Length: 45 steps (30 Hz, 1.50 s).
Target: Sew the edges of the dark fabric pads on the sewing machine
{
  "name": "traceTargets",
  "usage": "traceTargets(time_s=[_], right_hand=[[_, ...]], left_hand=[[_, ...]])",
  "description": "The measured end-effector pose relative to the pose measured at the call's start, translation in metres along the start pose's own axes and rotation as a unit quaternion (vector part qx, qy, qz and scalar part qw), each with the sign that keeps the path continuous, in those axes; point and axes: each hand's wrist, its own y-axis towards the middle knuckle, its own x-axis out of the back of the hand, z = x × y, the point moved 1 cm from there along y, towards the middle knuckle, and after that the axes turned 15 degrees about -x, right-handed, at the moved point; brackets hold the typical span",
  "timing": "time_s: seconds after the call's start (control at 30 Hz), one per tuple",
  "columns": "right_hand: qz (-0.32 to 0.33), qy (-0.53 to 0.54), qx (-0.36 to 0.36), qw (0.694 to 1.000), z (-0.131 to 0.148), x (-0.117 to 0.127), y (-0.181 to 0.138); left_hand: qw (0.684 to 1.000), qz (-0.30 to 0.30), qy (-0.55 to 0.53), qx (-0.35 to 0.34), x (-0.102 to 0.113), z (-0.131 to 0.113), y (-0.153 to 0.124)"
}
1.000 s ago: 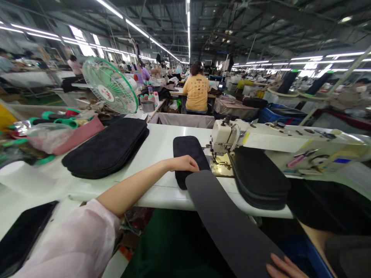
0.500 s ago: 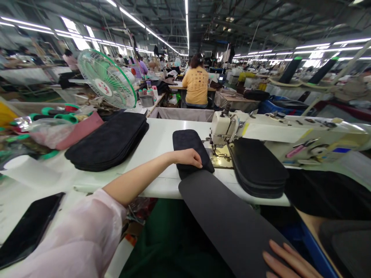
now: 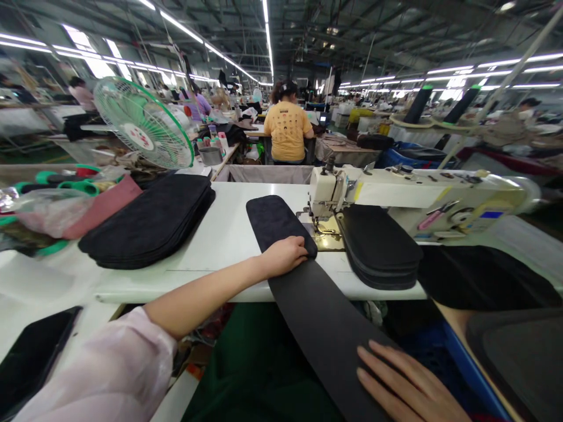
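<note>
My left hand (image 3: 285, 257) is closed on the near edge of a black suede-like panel (image 3: 273, 220), which lies on the white sewing table left of the needle. From under that hand a long dark grey panel (image 3: 325, 328) runs down over the table edge toward my lap. I cannot tell whether the two are joined. My right hand (image 3: 402, 378) rests on the grey panel with fingers outstretched. The sewing machine (image 3: 323, 193) stands just beyond, its brass plate (image 3: 329, 234) beside the black panel's right edge.
Right of the needle sits a stack of black panels (image 3: 382, 246); another stack (image 3: 149, 220) lies at left. A green-rimmed fan (image 3: 143, 126), a dark phone-like slab (image 3: 37, 357) and thread cones (image 3: 417, 105) surround the table. A person in yellow (image 3: 288, 132) sits ahead.
The grey panel and my right hand have moved up and left. The black panel lies straighter, with my left hand farther along its near end. The whole view has shifted slightly.
</note>
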Motion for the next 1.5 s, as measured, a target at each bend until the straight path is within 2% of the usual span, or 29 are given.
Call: traceTargets(time_s=[0.17,0.27,0.37,0.47,0.6,0.73,0.9,1.03,1.13,1.23,1.37,1.5], right_hand=[[-0.022,-0.085,-0.005,0.996,0.0,-0.013,-0.006],[-0.022,-0.099,-0.016,0.995,0.002,-0.015,-0.01],[-0.031,-0.106,-0.02,0.994,0.002,-0.008,-0.006],[-0.042,-0.127,-0.011,0.991,0.002,0.004,0.002],[-0.043,-0.125,0.019,0.991,0.0,0.018,0.007],[-0.043,-0.128,0.008,0.991,0.002,0.02,0.01],[-0.046,-0.092,-0.049,0.994,0.005,-0.007,0.033],[-0.051,-0.053,-0.082,0.994,0.007,-0.027,0.051],[-0.058,-0.051,-0.088,0.993,0.011,-0.027,0.052],[-0.058,-0.044,-0.083,0.994,0.013,-0.032,0.053],[-0.073,-0.006,-0.095,0.993,0.007,-0.063,0.081],[-0.051,0.018,-0.138,0.989,0.002,-0.086,0.107]], left_hand=[[0.993,-0.067,-0.093,0.035,-0.001,0.014,0.003],[0.988,-0.084,-0.1,0.085,0.006,0.029,0.004],[0.985,-0.088,-0.109,0.104,0.012,0.034,0.003],[0.989,-0.092,-0.082,0.08,0.013,0.024,0.001],[0.992,-0.115,0.027,0.051,0.012,0.005,-0.002],[0.994,-0.077,0.06,0.057,0.009,-0.011,-0.002],[0.998,-0.012,0.044,0.038,-0.003,-0.026,0.002],[0.997,-0.019,0.046,0.064,-0.004,-0.023,0.002],[0.994,-0.012,0.068,0.088,0.0,-0.019,-0.001],[0.996,-0.006,0.042,0.079,-0.001,-0.024,-0.001],[0.997,-0.014,-0.03,0.064,-0.009,-0.038,0.009],[0.996,-0.035,-0.037,0.079,-0.003,-0.039,0.017]])
